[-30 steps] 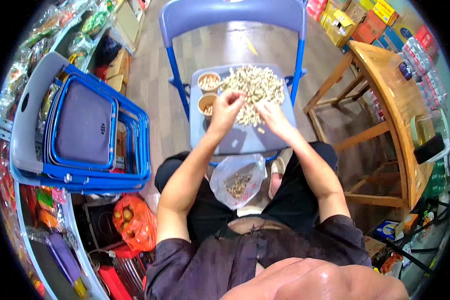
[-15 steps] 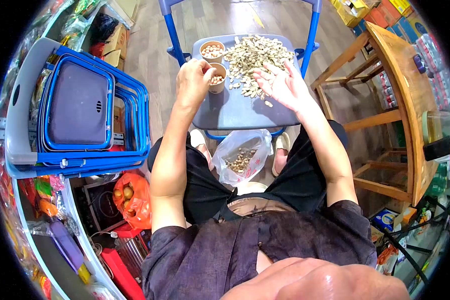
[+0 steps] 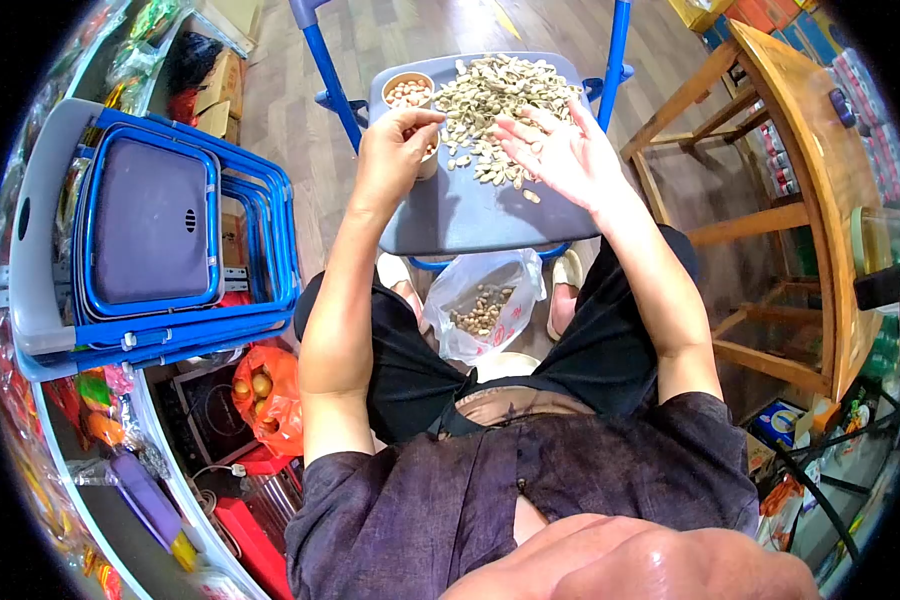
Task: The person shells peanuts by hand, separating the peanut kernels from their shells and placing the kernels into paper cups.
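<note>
head view: the left hand [image 3: 388,160] bends over the near round tan paper cup [image 3: 427,170]. its thumb and fingertips are bent in narrow; i cannot tell if they touch or hold anything. keep them low, right over the cup, so nothing bounces out. the right hand [image 3: 575,165] is palm up, fingers spread wide, over the heap of pale, bumpy peanut shells [image 3: 505,100] on the flat gray plastic seat [image 3: 470,228]. hold that palm level. half a second ago, the left hand hid less of the near cup; the right hand looks the same.

Two cups [image 3: 427,172], one peanut heap [image 3: 505,98], one chair seat [image 3: 460,228], two hands [image 3: 570,160]
</note>
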Action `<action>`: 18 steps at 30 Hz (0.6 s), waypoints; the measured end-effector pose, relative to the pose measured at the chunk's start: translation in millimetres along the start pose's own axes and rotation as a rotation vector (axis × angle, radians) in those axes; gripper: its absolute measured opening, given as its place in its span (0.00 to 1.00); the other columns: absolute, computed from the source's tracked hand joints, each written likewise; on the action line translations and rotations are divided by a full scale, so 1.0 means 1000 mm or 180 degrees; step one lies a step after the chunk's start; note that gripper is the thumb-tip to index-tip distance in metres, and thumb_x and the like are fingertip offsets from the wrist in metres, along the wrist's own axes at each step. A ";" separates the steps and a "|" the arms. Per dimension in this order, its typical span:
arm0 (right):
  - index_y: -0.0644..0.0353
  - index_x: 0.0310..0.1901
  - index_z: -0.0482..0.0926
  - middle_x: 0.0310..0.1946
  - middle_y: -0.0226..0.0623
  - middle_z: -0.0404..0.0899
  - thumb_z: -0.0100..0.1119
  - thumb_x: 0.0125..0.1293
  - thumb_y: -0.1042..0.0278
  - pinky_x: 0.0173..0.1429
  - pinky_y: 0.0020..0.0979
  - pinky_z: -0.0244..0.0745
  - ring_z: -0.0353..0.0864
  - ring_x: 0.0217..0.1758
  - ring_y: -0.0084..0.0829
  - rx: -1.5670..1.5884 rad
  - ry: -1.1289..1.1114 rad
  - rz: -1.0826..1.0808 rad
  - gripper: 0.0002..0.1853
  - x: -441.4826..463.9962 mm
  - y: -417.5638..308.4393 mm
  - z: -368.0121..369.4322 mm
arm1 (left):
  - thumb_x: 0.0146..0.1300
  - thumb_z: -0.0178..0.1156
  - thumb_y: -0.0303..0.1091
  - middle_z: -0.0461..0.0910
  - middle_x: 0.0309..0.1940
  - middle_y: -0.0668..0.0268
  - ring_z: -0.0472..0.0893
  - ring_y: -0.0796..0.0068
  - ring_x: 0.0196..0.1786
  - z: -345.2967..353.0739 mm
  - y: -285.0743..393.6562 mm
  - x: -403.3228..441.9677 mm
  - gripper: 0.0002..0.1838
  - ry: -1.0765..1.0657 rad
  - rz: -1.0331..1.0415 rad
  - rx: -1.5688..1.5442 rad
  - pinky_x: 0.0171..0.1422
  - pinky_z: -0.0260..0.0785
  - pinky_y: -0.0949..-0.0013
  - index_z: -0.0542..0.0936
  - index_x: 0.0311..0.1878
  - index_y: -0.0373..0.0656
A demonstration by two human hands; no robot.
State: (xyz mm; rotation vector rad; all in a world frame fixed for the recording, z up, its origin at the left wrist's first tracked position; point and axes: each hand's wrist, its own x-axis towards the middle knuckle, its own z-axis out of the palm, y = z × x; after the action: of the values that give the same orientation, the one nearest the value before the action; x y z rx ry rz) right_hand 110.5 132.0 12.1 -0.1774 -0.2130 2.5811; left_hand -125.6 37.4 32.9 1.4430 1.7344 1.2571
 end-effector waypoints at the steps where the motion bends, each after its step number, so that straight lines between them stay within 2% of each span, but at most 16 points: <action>1: 0.70 0.65 0.56 0.64 0.71 0.60 0.33 0.76 0.43 0.75 0.53 0.56 0.61 0.70 0.61 0.0014 0.0017 -0.0006 0.34 0.000 -0.002 -0.002 | 0.65 0.61 0.27 0.84 0.36 0.68 0.81 0.83 0.39 0.006 0.000 -0.001 0.08 -0.0017 -0.0015 -0.0003 0.44 0.72 0.78 0.85 0.44 0.37; 3: 0.74 0.59 0.65 0.66 0.69 0.60 0.37 0.75 0.45 0.75 0.50 0.59 0.62 0.71 0.58 -0.0239 0.0265 -0.0178 0.32 0.000 -0.005 -0.006 | 0.63 0.62 0.25 0.84 0.31 0.69 0.78 0.85 0.33 0.022 0.003 -0.004 0.07 -0.0219 0.0103 -0.0728 0.39 0.70 0.79 0.85 0.42 0.36; 4: 0.73 0.59 0.66 0.66 0.69 0.60 0.37 0.75 0.46 0.75 0.51 0.58 0.62 0.70 0.58 -0.0280 0.0320 -0.0209 0.31 -0.001 -0.006 -0.005 | 0.63 0.62 0.24 0.83 0.32 0.69 0.77 0.85 0.33 0.027 0.008 -0.006 0.07 -0.0446 -0.0241 -0.0853 0.39 0.70 0.79 0.85 0.43 0.35; 5: 0.73 0.59 0.66 0.66 0.69 0.60 0.37 0.75 0.46 0.75 0.51 0.58 0.62 0.70 0.58 -0.0268 0.0338 -0.0214 0.31 -0.001 -0.006 -0.008 | 0.63 0.63 0.25 0.83 0.32 0.69 0.77 0.85 0.34 0.033 0.006 -0.007 0.08 -0.0555 0.0003 -0.0777 0.39 0.70 0.79 0.84 0.44 0.35; 7: 0.70 0.65 0.55 0.64 0.69 0.61 0.36 0.75 0.43 0.74 0.52 0.59 0.64 0.69 0.58 -0.0394 0.0240 -0.0223 0.34 0.000 -0.008 -0.013 | 0.63 0.62 0.27 0.82 0.35 0.71 0.76 0.86 0.38 0.047 0.003 -0.008 0.08 -0.0786 -0.0023 -0.0906 0.44 0.69 0.80 0.83 0.44 0.37; 9: 0.70 0.66 0.55 0.64 0.69 0.61 0.37 0.75 0.44 0.74 0.53 0.59 0.64 0.69 0.58 -0.0370 0.0290 -0.0258 0.34 0.000 -0.006 -0.016 | 0.64 0.61 0.26 0.81 0.37 0.70 0.76 0.85 0.39 0.057 -0.002 -0.007 0.08 -0.0987 -0.0210 -0.1191 0.46 0.69 0.78 0.81 0.45 0.38; 11: 0.70 0.68 0.53 0.65 0.69 0.60 0.37 0.75 0.44 0.74 0.52 0.59 0.64 0.69 0.59 -0.0354 0.0247 -0.0235 0.35 0.000 -0.005 -0.016 | 0.64 0.58 0.25 0.80 0.38 0.69 0.76 0.82 0.39 0.065 -0.001 -0.007 0.08 -0.1247 -0.1105 -0.2753 0.45 0.69 0.77 0.80 0.45 0.38; 13: 0.70 0.69 0.51 0.65 0.69 0.60 0.37 0.75 0.44 0.74 0.52 0.59 0.63 0.69 0.59 -0.0354 0.0232 -0.0217 0.36 0.001 -0.005 -0.017 | 0.63 0.57 0.24 0.80 0.39 0.68 0.76 0.80 0.37 0.068 -0.002 -0.003 0.08 -0.1305 -0.1141 -0.2811 0.44 0.69 0.76 0.80 0.45 0.38; 15: 0.70 0.70 0.50 0.65 0.69 0.59 0.37 0.75 0.44 0.74 0.52 0.59 0.63 0.69 0.60 -0.0350 0.0217 -0.0203 0.37 0.001 -0.004 -0.016 | 0.62 0.56 0.22 0.80 0.36 0.66 0.77 0.78 0.37 0.065 0.001 0.000 0.07 -0.1268 -0.0318 -0.1782 0.44 0.71 0.73 0.80 0.42 0.38; 17: 0.70 0.70 0.49 0.66 0.70 0.58 0.37 0.75 0.44 0.75 0.51 0.58 0.62 0.70 0.60 -0.0330 0.0256 -0.0209 0.37 -0.001 -0.004 -0.011 | 0.60 0.55 0.19 0.81 0.34 0.62 0.80 0.71 0.37 0.050 0.008 0.001 0.07 -0.0267 0.1022 0.0485 0.44 0.73 0.67 0.80 0.39 0.38; 18: 0.70 0.70 0.49 0.66 0.70 0.58 0.37 0.75 0.44 0.75 0.51 0.58 0.62 0.70 0.60 -0.0323 0.0265 -0.0235 0.37 -0.002 -0.004 -0.007 | 0.58 0.56 0.18 0.81 0.34 0.57 0.81 0.61 0.39 0.039 0.013 0.001 0.08 0.0155 0.1431 0.1144 0.47 0.73 0.63 0.81 0.38 0.38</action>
State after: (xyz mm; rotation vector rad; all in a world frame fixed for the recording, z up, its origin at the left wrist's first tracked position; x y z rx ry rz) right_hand 115.7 135.4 5.9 -0.3077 -0.3142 2.4852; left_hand -86.7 50.2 29.2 2.1181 1.7945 1.2428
